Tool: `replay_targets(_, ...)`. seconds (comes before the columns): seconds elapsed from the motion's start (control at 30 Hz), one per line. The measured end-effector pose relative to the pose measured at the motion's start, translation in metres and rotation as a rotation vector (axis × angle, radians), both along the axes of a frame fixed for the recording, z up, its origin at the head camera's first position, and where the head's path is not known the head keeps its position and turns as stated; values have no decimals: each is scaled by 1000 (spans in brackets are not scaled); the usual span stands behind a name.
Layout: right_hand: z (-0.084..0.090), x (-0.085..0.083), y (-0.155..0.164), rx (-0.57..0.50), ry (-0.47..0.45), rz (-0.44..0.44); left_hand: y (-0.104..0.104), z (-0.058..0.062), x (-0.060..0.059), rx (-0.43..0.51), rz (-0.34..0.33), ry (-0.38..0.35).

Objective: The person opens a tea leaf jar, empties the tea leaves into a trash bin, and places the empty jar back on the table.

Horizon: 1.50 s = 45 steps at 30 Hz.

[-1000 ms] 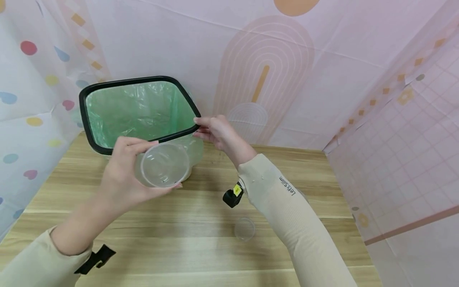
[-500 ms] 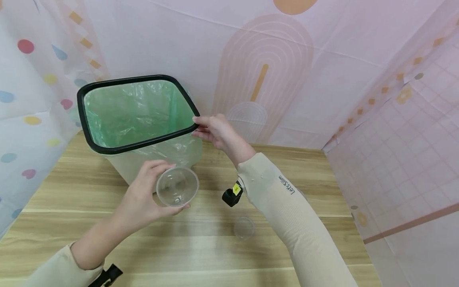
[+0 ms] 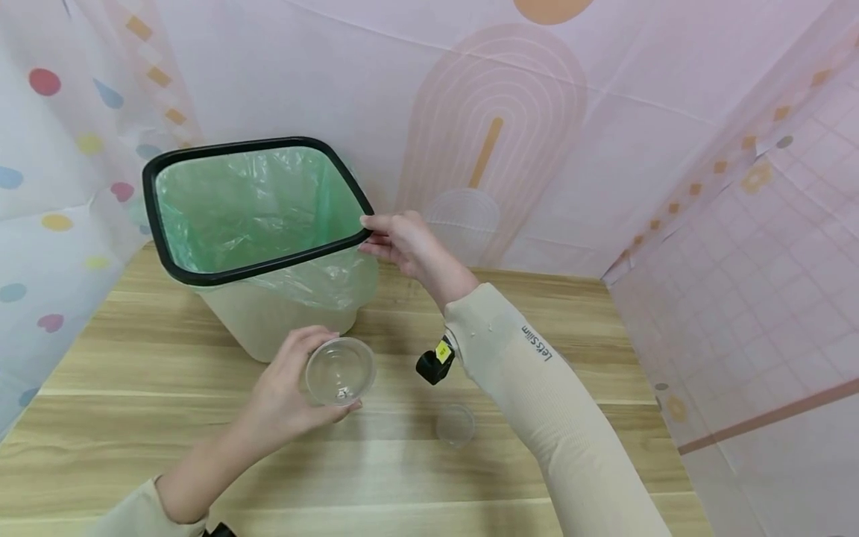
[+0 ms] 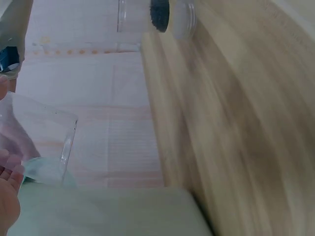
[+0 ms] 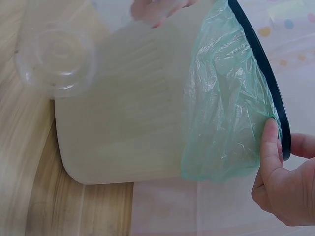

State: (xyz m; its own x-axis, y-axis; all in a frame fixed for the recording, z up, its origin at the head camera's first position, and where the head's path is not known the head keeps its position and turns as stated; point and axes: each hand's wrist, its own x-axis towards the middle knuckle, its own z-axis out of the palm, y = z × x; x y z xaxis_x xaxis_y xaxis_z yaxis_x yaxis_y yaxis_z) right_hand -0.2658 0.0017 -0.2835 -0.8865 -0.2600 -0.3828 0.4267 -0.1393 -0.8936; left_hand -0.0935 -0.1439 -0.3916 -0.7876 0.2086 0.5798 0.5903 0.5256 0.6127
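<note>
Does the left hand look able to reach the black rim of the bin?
Probably yes: nothing visible stands between the left hand and the black rim, though that hand holds a clear cup.

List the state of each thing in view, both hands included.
Left hand: holding the clear cup.
Right hand: pinching the black rim at one corner.
Clear cup: held, outside the bin.
Bin: uncovered, lined.
Black rim: around the bin's mouth.
Green liner: spread inside, overhanging outside.
Clear round item: untouched; cup or lid, unclear.
</note>
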Motion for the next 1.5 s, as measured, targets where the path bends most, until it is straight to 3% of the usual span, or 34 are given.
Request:
replay_targets(0.5,0,1,-1,9,-3,-11,5,-24,3,-6,23,-94)
replay_targets(0.93,0,3,-2,-5,12,-21,11,-51,6,21,69,-259)
replay_targets(1.5,-1,4,-1,-38,4,-11,12,-76,6,17,52,-427)
